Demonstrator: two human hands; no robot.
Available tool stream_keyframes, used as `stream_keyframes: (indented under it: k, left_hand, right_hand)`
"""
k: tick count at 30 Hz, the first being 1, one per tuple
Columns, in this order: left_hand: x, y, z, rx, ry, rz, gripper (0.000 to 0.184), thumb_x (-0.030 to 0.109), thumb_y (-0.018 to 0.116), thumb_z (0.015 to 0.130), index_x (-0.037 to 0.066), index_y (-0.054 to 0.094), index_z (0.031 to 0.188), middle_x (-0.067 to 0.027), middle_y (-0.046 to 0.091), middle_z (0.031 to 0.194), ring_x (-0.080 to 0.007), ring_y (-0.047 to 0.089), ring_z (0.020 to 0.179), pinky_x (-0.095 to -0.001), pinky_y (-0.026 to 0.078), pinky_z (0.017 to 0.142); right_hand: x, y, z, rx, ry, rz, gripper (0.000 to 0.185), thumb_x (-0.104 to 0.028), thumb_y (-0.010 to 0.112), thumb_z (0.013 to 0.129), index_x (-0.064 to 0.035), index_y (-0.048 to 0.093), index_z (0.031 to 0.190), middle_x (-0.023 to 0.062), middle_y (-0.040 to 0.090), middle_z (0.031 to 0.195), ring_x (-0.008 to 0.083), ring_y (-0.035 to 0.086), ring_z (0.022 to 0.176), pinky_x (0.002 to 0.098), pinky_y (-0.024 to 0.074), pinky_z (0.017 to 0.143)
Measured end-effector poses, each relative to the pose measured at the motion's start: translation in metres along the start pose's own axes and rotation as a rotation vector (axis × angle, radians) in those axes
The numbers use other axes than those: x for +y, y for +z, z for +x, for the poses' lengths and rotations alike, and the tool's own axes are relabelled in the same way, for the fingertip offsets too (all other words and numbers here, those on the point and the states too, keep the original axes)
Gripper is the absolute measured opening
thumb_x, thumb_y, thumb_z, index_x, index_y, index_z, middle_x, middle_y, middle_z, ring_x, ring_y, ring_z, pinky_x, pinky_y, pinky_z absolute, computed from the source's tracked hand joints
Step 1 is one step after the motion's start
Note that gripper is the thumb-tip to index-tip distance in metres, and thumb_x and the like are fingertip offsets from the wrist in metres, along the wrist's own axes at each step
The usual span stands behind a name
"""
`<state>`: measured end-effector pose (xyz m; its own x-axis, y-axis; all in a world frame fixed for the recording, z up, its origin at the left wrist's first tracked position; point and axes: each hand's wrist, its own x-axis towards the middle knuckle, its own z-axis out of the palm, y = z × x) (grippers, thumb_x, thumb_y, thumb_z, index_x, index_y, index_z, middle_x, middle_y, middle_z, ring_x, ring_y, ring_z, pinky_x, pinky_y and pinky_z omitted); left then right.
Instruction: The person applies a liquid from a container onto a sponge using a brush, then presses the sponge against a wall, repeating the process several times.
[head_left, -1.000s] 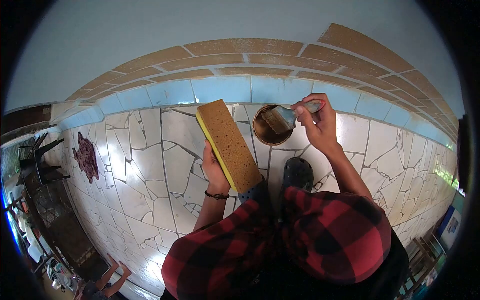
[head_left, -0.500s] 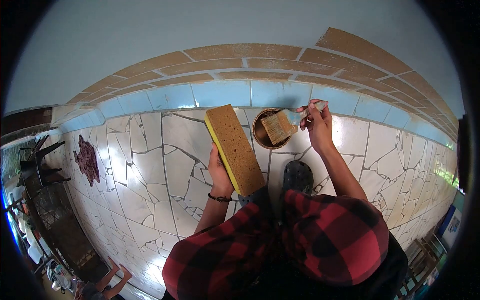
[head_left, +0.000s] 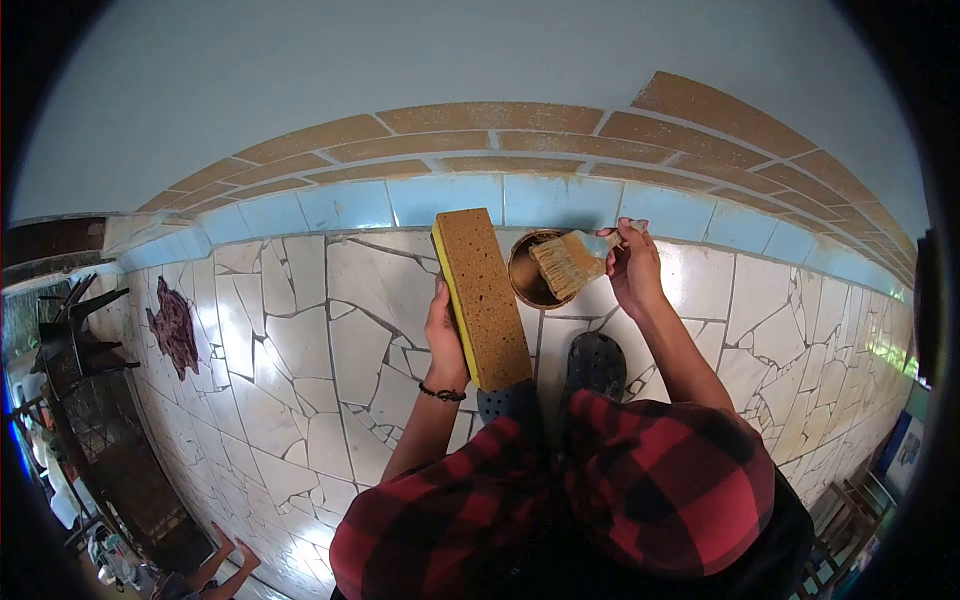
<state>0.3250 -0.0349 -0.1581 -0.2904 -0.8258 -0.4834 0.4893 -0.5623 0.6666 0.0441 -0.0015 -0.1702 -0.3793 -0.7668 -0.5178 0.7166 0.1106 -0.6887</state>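
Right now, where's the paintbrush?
In the head view, the paintbrush is in the right hand, partly over the round container, just right of the sponge block.

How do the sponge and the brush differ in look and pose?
The sponge is a thick rectangular block, while the brush is thinner and bristled. The left hand holds the sponge; the right hand holds the brush. The brush's tip is over the container, while the sponge is to its left. Both show brown colouring.
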Motion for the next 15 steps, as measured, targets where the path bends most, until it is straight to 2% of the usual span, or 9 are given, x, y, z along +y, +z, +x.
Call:
stream_keyframes:
  k: [2, 6, 9, 11, 12, 15]
  left_hand:
    - [0.002, 0.0, -0.001, 0.008, -0.011, -0.012, 0.045, 0.034, 0.037, 0.104, 0.007, 0.046, 0.138, -0.0052, 0.055, 0.127, -0.0166, 0.054, 0.118, -0.0324, 0.043, 0.1]
    - [0.002, -0.006, 0.002, -0.107, -0.019, -0.084, 0.051, 0.03, 0.039, 0.1, 0.005, 0.04, 0.145, -0.0066, 0.053, 0.134, -0.0182, 0.052, 0.122, -0.0324, 0.042, 0.103]
    - [-0.004, -0.01, 0.011, -0.147, -0.071, -0.135, 0.054, 0.028, 0.039, 0.1, 0.003, 0.038, 0.148, -0.0084, 0.051, 0.139, -0.0197, 0.051, 0.125, -0.0324, 0.041, 0.104]
    - [-0.01, -0.022, 0.016, -0.101, -0.137, -0.146, 0.055, 0.028, 0.039, 0.101, 0.002, 0.037, 0.148, -0.0097, 0.05, 0.142, -0.0206, 0.05, 0.127, -0.0325, 0.041, 0.105]
    - [-0.004, -0.013, 0.013, 0.002, -0.135, -0.039, 0.054, 0.028, 0.039, 0.102, 0.001, 0.037, 0.149, -0.011, 0.049, 0.143, -0.0212, 0.05, 0.127, -0.0326, 0.04, 0.106]
    - [0.023, 0.021, -0.002, -0.017, -0.255, 0.005, 0.054, 0.028, 0.038, 0.103, 0.0, 0.036, 0.149, -0.0114, 0.048, 0.144, -0.0211, 0.049, 0.129, -0.0323, 0.039, 0.108]
  right_hand:
    - [-0.003, 0.002, -0.002, 0.016, 0.022, 0.008, 0.011, -0.023, 0.057, 0.1, -0.0125, 0.054, 0.1, 0.0091, 0.069, 0.094, 0.01, 0.054, 0.056, 0.025, 0.0452, 0.051]
    - [-0.006, 0.006, -0.003, 0.01, 0.034, 0.041, 0.012, -0.025, 0.059, 0.1, -0.0132, 0.054, 0.1, 0.0075, 0.069, 0.093, 0.0087, 0.053, 0.057, 0.0229, 0.0435, 0.05]
    - [-0.018, 0.013, -0.007, 0.002, -0.022, 0.008, 0.015, -0.027, 0.06, 0.099, -0.0138, 0.054, 0.101, 0.006, 0.068, 0.091, 0.0073, 0.052, 0.056, 0.0223, 0.0426, 0.049]
    - [-0.023, 0.018, -0.009, 0.008, -0.165, -0.029, 0.016, -0.028, 0.06, 0.099, -0.0157, 0.054, 0.108, 0.0059, 0.067, 0.089, 0.0055, 0.05, 0.056, 0.021, 0.0404, 0.047]
    - [-0.029, 0.03, -0.017, -0.022, -0.236, -0.055, 0.017, -0.027, 0.059, 0.1, -0.015, 0.053, 0.11, 0.0067, 0.067, 0.088, 0.0062, 0.049, 0.054, 0.0209, 0.0399, 0.045]
    - [-0.051, 0.065, -0.042, -0.146, -0.367, -0.141, 0.019, -0.026, 0.055, 0.101, -0.0121, 0.049, 0.113, 0.0091, 0.066, 0.086, 0.0077, 0.049, 0.05, 0.0214, 0.0394, 0.041]
